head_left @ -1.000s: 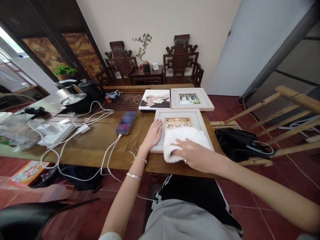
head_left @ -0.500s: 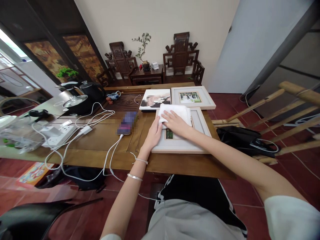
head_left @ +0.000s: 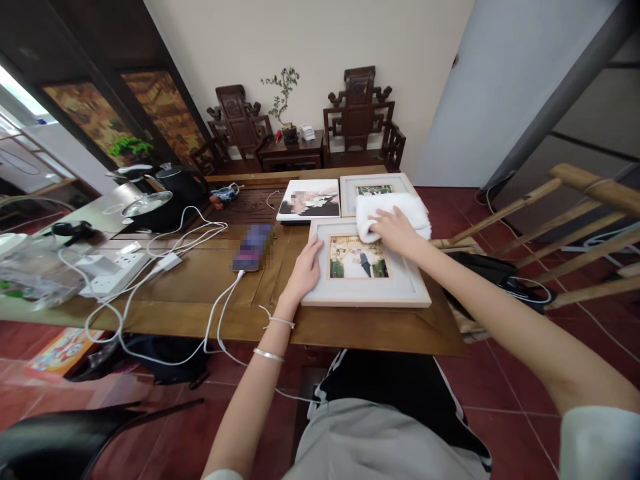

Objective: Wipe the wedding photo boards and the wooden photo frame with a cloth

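A pale wooden photo frame (head_left: pixel 370 293) with a picture of a couple lies flat near the table's front edge. My left hand (head_left: pixel 304 270) holds its left edge, thumb resting along the border. My right hand (head_left: pixel 395 232) grips a folded white towel (head_left: pixel 413 210) over the frame's upper right corner. The towel also covers the lower part of a second photo frame (head_left: pixel 349 193) behind. To the left of that frame lies a white photo panel (head_left: pixel 310 199) with a partly blurred picture.
A phone (head_left: pixel 251 247) on a charging cable lies left of the frames. Further left are a power strip (head_left: pixel 117 270), tangled white cables and a black pot (head_left: pixel 150 210) with a glass lid. A bamboo chair (head_left: pixel 590 233) stands at the right.
My right hand has moved the towel rightward and away from me, from the frame's left and middle to its upper right corner, uncovering the picture. My left hand stays at the left edge.
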Action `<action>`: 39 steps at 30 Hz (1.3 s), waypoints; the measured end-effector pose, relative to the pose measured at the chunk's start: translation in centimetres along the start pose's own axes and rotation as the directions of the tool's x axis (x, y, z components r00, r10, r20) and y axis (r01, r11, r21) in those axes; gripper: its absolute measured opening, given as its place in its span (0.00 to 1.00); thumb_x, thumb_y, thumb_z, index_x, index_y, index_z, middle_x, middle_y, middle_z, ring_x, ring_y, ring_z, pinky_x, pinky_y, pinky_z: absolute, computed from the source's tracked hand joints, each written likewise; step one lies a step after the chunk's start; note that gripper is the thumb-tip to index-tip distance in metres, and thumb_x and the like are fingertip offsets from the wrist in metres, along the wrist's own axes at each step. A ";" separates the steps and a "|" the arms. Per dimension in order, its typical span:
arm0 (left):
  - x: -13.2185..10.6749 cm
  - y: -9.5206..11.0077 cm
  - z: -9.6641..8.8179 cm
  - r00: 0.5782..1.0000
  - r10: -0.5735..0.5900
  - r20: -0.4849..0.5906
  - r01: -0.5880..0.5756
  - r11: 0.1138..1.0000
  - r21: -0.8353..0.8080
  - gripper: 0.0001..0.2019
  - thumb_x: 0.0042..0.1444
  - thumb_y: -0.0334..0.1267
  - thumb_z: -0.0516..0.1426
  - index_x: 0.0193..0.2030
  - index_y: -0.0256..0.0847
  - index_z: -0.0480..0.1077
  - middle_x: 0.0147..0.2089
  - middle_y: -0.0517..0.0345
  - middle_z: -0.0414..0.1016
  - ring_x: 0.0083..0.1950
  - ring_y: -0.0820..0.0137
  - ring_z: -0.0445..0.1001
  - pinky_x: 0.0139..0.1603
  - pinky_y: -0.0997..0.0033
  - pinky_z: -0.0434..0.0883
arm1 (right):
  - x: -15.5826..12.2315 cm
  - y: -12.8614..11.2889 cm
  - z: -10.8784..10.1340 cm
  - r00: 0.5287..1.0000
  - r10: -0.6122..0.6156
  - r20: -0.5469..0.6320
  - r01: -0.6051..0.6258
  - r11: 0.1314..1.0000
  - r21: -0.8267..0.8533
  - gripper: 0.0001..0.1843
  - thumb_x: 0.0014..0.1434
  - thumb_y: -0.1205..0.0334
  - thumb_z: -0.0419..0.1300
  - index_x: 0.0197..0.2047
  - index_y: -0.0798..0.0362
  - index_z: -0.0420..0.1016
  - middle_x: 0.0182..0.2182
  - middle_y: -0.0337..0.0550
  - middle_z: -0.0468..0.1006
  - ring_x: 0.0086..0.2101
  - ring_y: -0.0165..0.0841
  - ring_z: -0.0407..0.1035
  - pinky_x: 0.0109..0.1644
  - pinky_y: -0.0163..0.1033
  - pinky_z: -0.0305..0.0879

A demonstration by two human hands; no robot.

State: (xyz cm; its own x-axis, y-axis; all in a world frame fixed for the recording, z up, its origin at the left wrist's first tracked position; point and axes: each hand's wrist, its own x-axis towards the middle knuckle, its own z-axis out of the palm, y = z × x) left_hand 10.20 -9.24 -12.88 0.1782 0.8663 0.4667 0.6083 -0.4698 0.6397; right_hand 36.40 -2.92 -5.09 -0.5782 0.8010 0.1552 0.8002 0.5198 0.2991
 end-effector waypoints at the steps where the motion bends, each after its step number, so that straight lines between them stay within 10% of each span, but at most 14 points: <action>1: 0.0 0.0 0.0 1.000 0.004 -0.003 -0.004 1.000 0.001 0.25 0.59 0.23 0.48 0.63 0.36 0.66 0.72 0.44 0.59 0.72 0.61 0.58 0.74 0.54 0.54 | -0.7 0.8 -0.1 1.000 0.022 0.012 -0.022 1.000 -0.016 0.26 0.55 0.84 0.47 0.48 0.57 0.78 0.58 0.55 0.74 0.60 0.48 0.63 0.61 0.60 0.54; 6: 0.1 -0.1 0.0 1.000 0.023 -0.012 -0.023 1.000 0.012 0.25 0.59 0.22 0.48 0.61 0.38 0.68 0.71 0.46 0.60 0.72 0.61 0.60 0.73 0.53 0.55 | -4.7 1.7 -1.0 0.999 -0.021 0.042 0.022 0.999 -0.024 0.22 0.53 0.83 0.48 0.42 0.59 0.78 0.52 0.57 0.78 0.53 0.46 0.67 0.53 0.49 0.60; 16: 0.1 -0.3 0.1 0.999 0.036 -0.020 -0.036 0.999 0.017 0.25 0.58 0.22 0.48 0.61 0.39 0.69 0.71 0.48 0.61 0.71 0.61 0.60 0.73 0.53 0.56 | -14.2 -4.1 -6.0 0.974 -0.174 0.143 0.137 0.962 0.238 0.26 0.45 0.83 0.50 0.41 0.56 0.80 0.54 0.56 0.76 0.56 0.46 0.69 0.59 0.46 0.63; 30: 0.1 -0.2 -0.3 0.999 0.033 0.022 -0.033 0.999 0.016 0.26 0.59 0.23 0.47 0.62 0.39 0.67 0.72 0.47 0.59 0.72 0.62 0.59 0.73 0.52 0.55 | -3.9 2.6 0.2 0.998 0.044 0.034 -0.051 0.968 0.247 0.31 0.51 0.80 0.50 0.56 0.56 0.76 0.63 0.57 0.67 0.55 0.49 0.69 0.57 0.51 0.65; 39: 0.1 -0.2 -0.1 0.999 0.046 -0.012 -0.046 0.999 0.021 0.25 0.58 0.23 0.48 0.61 0.40 0.68 0.71 0.47 0.61 0.71 0.61 0.60 0.73 0.52 0.57 | -11.9 -2.6 -2.8 0.989 -0.144 0.034 0.134 0.970 0.203 0.28 0.47 0.82 0.50 0.48 0.59 0.79 0.59 0.59 0.72 0.61 0.49 0.63 0.64 0.56 0.59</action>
State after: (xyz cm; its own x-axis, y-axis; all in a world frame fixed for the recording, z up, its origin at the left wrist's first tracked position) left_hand 10.06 -9.03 -12.92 0.1966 0.8414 0.5034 0.6159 -0.5054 0.6043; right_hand 40.71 -14.61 -5.12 -0.6819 0.7273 0.0782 0.7307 0.6721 0.1198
